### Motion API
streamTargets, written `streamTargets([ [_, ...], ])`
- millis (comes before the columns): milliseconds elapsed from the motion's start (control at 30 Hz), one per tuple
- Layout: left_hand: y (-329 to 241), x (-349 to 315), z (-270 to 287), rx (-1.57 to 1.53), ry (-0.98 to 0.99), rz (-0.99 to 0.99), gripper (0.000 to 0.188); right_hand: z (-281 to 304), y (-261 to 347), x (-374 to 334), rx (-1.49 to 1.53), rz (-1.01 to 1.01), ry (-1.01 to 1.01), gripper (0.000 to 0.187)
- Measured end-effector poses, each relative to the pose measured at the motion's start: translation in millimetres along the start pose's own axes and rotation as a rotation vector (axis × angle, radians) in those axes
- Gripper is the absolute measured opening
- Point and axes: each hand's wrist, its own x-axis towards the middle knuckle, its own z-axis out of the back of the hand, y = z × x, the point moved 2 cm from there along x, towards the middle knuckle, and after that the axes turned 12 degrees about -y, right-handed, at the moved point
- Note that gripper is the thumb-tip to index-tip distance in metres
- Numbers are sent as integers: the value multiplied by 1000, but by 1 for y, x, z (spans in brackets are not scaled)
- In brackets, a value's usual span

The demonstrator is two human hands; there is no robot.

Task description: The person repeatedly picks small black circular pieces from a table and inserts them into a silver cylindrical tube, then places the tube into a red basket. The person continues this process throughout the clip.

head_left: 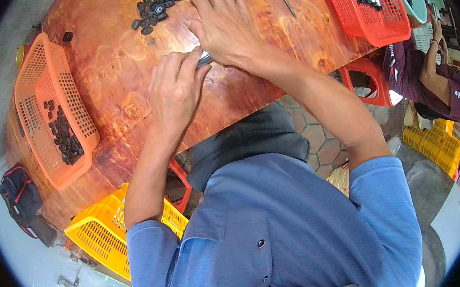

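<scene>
Silvery piece (205,59) sits in curled left fingers (171,65), right hand (224,29) palm-down.

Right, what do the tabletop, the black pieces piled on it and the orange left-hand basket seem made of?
Tabletop: probably varnished wood or veneer: swirling grain, bright reflection.
Black pieces: perhaps plastic or rubber, faint sheen; too small to settle.
Orange basket: likely moulded plastic, satin: even colour, regular perforations.

A dark bag (21,203) with red trim lies at the far left, a yellow plastic crate (100,244) stands to its right, and across the hexagon-tiled floor (314,134) a red stool (382,87) and a second yellow crate (434,148) sit near a maroon-shirted person (407,74).
</scene>
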Motion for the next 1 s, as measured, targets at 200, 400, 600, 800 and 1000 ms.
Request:
streamTargets([
  [200, -1, -8, -1, -16, -8, -38, 34, -2, 0, -12, -23, -3, 8, 50],
  [400, -4, -3, 2, 18, 36, -37, 36, -8, -3, -11, -61, -19, 31, 48],
  [600, -3, 6, 4, -13, 70, 39, 36, -1, -9, -3, 170, -143, -46, 43],
  [800, -2, 7, 4, -58, -8, 238, 37, 5, -16, -2, 526, -397, -179, 35],
  [1000, 3, 5, 11, -1134, -64, 1283, 33, 13, -17, -4, 513, -427, -167, 30],
])
